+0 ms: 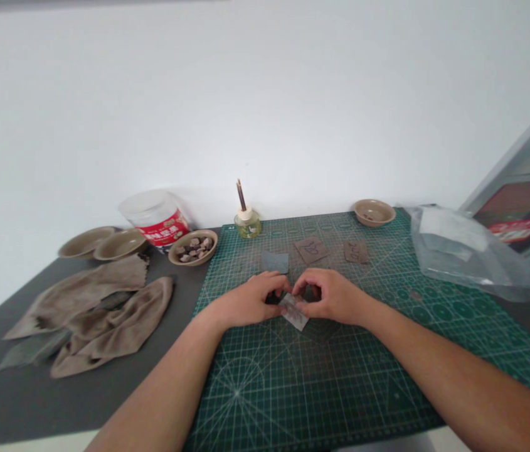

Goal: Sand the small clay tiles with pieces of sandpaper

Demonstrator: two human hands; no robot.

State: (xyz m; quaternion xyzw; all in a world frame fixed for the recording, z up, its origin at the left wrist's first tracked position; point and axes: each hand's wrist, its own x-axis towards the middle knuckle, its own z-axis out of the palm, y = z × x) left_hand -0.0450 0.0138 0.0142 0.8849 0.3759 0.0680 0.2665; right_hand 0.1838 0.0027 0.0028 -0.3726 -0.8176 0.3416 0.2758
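Note:
Both my hands meet over the middle of the green cutting mat (349, 376). My left hand (251, 300) and my right hand (328, 295) are closed, fingertips pinched together on a small grey sheet (294, 312) that sticks out below them. A small dark thing lies between the fingers; I cannot make out what it is. Just beyond my hands lie a grey square piece (275, 262) and two brown square pieces (311, 250) (355, 252) with marks on them.
A bowl of small stones (194, 247), two empty bowls (100, 243), a red-labelled plastic tub (155, 218) and crumpled brown cloths (95, 307) sit at the left. A glass bottle with a stick (247, 221) and another bowl (374, 212) stand at the back. A clear plastic bag (466, 254) lies right.

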